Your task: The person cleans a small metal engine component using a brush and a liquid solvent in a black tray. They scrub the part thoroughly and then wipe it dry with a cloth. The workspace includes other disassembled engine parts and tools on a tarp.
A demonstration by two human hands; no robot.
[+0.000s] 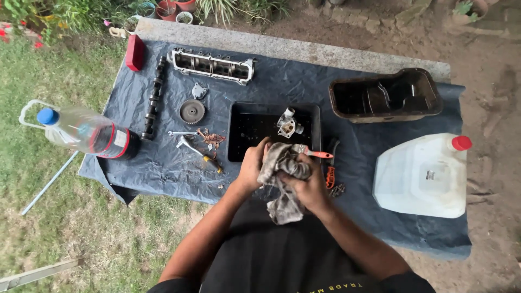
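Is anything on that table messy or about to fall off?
Yes. The big plastic bottle lies on its side, sticking out past the left edge of the table. Reddish scraps are scattered beside the wrench. Both hands, left hand and right hand, hold a grubby rag.

Tarp-covered table [304,51] with engine parts [213,65]

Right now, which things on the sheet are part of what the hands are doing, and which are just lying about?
In use: grey rag, wrapped by left hand and right hand; black tray; metal part; brush.

Lying about: camshaft, gear, oil pan, white jug, plastic bottle, ratchet.
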